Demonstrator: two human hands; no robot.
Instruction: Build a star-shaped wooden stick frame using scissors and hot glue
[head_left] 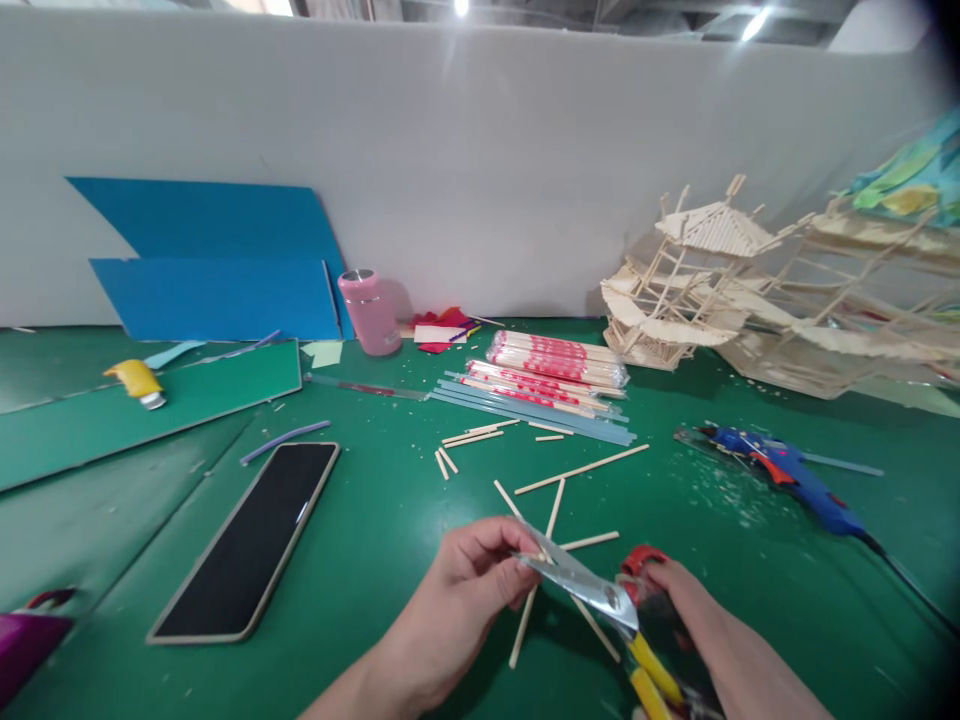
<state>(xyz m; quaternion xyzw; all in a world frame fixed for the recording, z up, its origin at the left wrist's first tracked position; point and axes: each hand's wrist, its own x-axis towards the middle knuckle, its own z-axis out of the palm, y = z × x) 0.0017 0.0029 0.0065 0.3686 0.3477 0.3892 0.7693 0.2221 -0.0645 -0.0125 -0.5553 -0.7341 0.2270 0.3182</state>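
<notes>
My right hand [690,610] grips a pair of scissors [589,588] by its red and yellow handles, blades parted and pointing left. Thumb and fingers of my left hand [469,590] are pinched together at the blade tips, around what looks like the end of a thin wooden stick; most of it is hidden. Below and behind the blades, several wooden sticks [556,508] cross each other like a star; their crossing point is partly covered. Another long stick [581,470] lies just beyond, with shorter cut pieces [472,437] farther left.
Wrapped stick bundles [555,360] and translucent glue sticks [532,410] lie mid-table. A blue glue gun [787,480] with its cord is right, stick-built pavilion models [712,270] behind. Leftward are a phone [247,545], pink tumbler [371,315], blue boards [217,295] and yellow tube [136,382].
</notes>
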